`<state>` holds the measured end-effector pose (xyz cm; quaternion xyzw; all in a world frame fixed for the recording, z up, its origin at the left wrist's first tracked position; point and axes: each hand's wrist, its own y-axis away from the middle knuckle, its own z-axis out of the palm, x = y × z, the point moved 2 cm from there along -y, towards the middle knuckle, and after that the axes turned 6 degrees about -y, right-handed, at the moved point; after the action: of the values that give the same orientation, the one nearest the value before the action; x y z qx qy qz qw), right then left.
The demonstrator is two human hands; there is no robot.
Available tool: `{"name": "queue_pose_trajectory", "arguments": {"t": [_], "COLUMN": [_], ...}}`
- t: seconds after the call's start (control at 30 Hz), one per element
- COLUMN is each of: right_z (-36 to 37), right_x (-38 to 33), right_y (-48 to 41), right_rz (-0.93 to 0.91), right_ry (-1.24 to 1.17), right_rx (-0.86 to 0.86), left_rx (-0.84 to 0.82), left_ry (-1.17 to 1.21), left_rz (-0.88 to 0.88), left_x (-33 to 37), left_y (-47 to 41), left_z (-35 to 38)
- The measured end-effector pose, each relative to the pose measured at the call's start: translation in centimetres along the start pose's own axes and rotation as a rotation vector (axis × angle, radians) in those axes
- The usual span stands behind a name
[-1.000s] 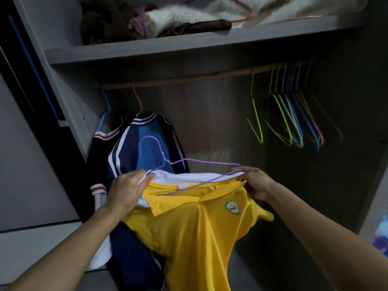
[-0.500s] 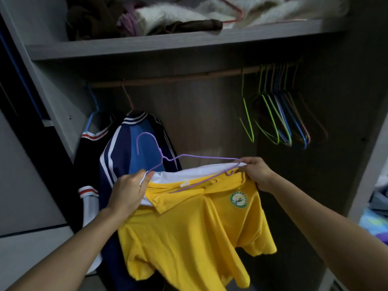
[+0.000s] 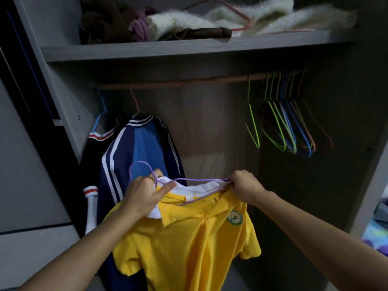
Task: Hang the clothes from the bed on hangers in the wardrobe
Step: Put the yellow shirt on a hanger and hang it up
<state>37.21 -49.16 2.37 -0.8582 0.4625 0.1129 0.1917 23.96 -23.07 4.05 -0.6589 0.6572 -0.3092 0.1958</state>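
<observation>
A yellow polo shirt (image 3: 189, 244) with a white inner collar and a green round badge hangs in front of the open wardrobe. A purple wire hanger (image 3: 201, 180) lies across its neck opening, its hook curling up at the left. My left hand (image 3: 144, 196) grips the hanger near the hook together with the collar. My right hand (image 3: 243, 186) pinches the hanger's right end and the shirt's shoulder. The wooden rail (image 3: 189, 81) runs above, well over the hanger's hook.
A blue jacket with white stripes (image 3: 138, 148) and a dark garment (image 3: 94, 156) hang at the rail's left end. Several empty coloured wire hangers (image 3: 281, 122) hang at the right. A shelf (image 3: 189, 47) above holds piled fabric. Bedding shows at the far right edge (image 3: 378, 232).
My left hand has slid up the collar to the hanger's neck beside the hook. The shirt has settled lower on the hanger, and the view has tilted slightly.
</observation>
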Motion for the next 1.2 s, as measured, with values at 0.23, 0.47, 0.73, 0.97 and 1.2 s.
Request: {"name": "queue_pose_trajectory", "arguments": {"t": [0.23, 0.47, 0.73, 0.97, 1.2], "right_z": [-0.9, -1.7, -0.2, -0.4, -0.8], "right_x": [4.2, -1.4, -3.0, -3.1, -2.6], "right_y": [-0.1, 0.8, 2.0, 0.9, 0.9], "right_rz": [0.292, -0.067, -0.259, -0.325, -0.250], "right_ry": [-0.396, -0.429, 0.056, 0.134, 0.078], "right_rx": [0.075, -0.068, 0.173, 0.287, 0.315], "left_rx": [-0.368, -0.510, -0.373, -0.330, -0.042], "left_ry": [0.315, 0.403, 0.548, 0.438, 0.309], "left_rz": [-0.161, -0.182, -0.075, -0.022, -0.222], "left_x": [-0.1, 1.0, 2.7, 1.0, -4.3], "left_y": [-0.2, -0.5, -2.0, -1.7, 0.4], "left_z": [0.4, 3.2, 0.5, -1.8, -2.4]}}
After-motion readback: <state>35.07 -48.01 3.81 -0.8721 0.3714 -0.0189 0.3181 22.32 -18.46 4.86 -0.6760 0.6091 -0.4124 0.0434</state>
